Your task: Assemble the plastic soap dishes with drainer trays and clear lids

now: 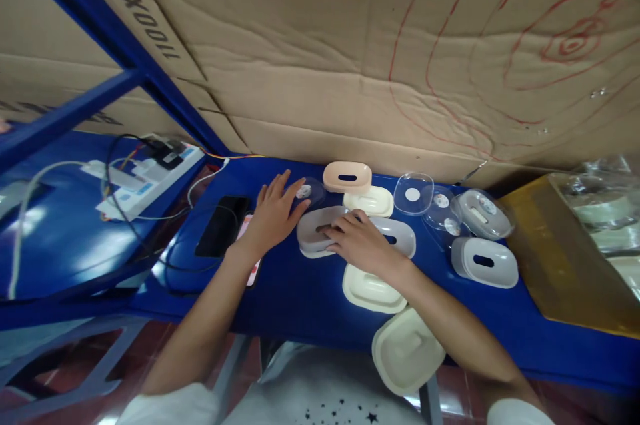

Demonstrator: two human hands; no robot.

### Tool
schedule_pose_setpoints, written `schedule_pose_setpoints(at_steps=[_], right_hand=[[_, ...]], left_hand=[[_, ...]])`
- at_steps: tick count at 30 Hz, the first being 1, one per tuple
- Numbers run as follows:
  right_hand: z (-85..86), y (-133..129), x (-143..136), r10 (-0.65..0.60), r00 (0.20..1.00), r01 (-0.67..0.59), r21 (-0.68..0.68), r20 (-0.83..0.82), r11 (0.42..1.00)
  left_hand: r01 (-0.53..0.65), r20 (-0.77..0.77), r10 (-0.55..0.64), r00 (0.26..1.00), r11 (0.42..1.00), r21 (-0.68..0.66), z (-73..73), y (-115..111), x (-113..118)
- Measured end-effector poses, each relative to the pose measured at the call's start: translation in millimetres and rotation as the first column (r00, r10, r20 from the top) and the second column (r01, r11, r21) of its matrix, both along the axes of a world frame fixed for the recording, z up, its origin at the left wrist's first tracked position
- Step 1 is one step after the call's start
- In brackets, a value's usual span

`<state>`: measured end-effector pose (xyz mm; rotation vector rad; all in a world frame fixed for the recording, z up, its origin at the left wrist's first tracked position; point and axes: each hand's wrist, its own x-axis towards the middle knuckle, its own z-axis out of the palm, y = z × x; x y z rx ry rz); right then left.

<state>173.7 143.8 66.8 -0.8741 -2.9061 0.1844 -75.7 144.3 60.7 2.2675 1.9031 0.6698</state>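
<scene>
My left hand [277, 215] has its fingers spread, with thumb and fingertips at the edge of a clear plastic lid [314, 190] bearing a round white sticker. My right hand [360, 241] is closed, fingers bent over the slot of a grey oval plastic cover [310, 228] that sits on a cream base. Partly behind that hand lies another grey slotted cover [405, 235]. Beneath my right forearm are a cream tray [367, 288] and, overhanging the table's front edge, a second cream tray [400, 355]. A peach slotted cover [333, 179] stands behind a small cream tray [383, 201].
Clear lids [413, 205] and a grey slotted cover [500, 268] lie on the right of the blue table [300, 298]. An open carton [530, 238] holds wrapped pieces. Left are a black phone [220, 228], a power strip [135, 195] with cables, and a blue frame [165, 98]. Cardboard stands behind.
</scene>
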Motion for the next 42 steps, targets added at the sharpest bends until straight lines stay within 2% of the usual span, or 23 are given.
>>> schedule_pose_setpoints(at_steps=[2,4,7,9,11,14,16,18,19,21,23,25,27,29,31,33,36,38,41,42], right_hand=[[10.5,6,7,-0.046,0.998,0.044,-0.07,-0.039,0.997],[20.9,13,19,-0.098,0.99,0.087,-0.108,-0.104,0.99],[33.5,28,47,-0.207,0.966,0.197,-0.08,-0.153,0.977],[39.7,39,68,-0.311,0.944,0.308,-0.039,-0.114,0.951],[45.3,48,90,-0.411,0.909,0.412,0.008,-0.07,0.911],[54.7,41,119,-0.479,0.871,0.489,0.104,-0.11,0.866],[59.8,14,134,-0.474,0.862,0.5,0.155,-0.179,0.852],[59.8,-32,144,-0.451,0.866,0.488,0.161,-0.217,0.858],[56.8,-59,147,-0.427,0.881,0.458,0.14,-0.203,0.878],[44.2,-117,150,-0.34,0.932,0.346,0.023,-0.124,0.938],[25.2,-165,154,-0.279,0.96,0.273,-0.127,-0.03,0.954],[4.3,-196,161,-0.361,0.932,0.357,-0.196,0.017,0.913],[-14.5,-206,169,-0.503,0.864,0.498,-0.182,0.019,0.848],[-29.5,-201,173,-0.626,0.779,0.62,-0.118,-0.029,0.776],[-40.7,-185,172,-0.698,0.709,0.699,-0.036,-0.099,0.715],[-48.0,-164,164,-0.731,0.666,0.742,0.039,-0.15,0.669],[-49.0,-130,147,-0.753,0.634,0.773,0.108,-0.179,0.625],[-41.2,-110,138,-0.716,0.672,0.739,0.121,-0.187,0.662],[-22.7,-91,134,-0.606,0.775,0.627,0.104,-0.179,0.772],[-17.8,-88,137,-0.587,0.79,0.608,0.1,-0.18,0.788]], left_hand=[[0.049,0.029,-0.055,0.998,0.982,0.181,8.5,-28,15],[0.106,0.052,-0.124,0.991,0.959,0.264,9.5,-57,32],[0.215,-0.112,-0.196,0.974,0.959,0.187,-5.7,-89,54],[0.254,-0.195,-0.225,0.955,0.958,0.137,-20.3,-98,61],[0.267,-0.217,-0.237,0.947,0.956,0.12,-31.0,-99,62],[0.225,-0.192,-0.197,0.961,0.964,0.138,-34.1,-95,58],[0.162,-0.167,-0.133,0.977,0.972,0.173,-30.0,-95,58],[0.105,-0.133,-0.078,0.988,0.972,0.21,-25.0,-102,63],[0.11,-0.113,-0.087,0.99,0.97,0.219,-23.2,-108,68],[0.225,-0.076,-0.214,0.974,0.952,0.206,-22.1,-123,80],[0.439,-0.067,-0.434,0.898,0.886,0.148,-24.5,-136,93],[0.564,-0.076,-0.559,0.826,0.819,0.103,-28.9,-140,104],[0.561,-0.072,-0.556,0.828,0.823,0.091,-32.7,-137,111],[0.47,-0.046,-0.468,0.883,0.877,0.098,-34.3,-128,115],[0.363,-0.022,-0.363,0.932,0.926,0.102,-33.5,-120,116],[0.304,-0.01,-0.305,0.952,0.947,0.105,-31.9,-118,117],[0.305,0.026,-0.309,0.951,0.947,0.101,-33.1,-125,123],[0.323,0.073,-0.332,0.94,0.94,0.107,-37.2,-134,128],[0.374,0.086,-0.387,0.918,0.918,0.135,-45.1,-143,132],[0.395,0.066,-0.406,0.912,0.909,0.134,-47.2,-144,131]])
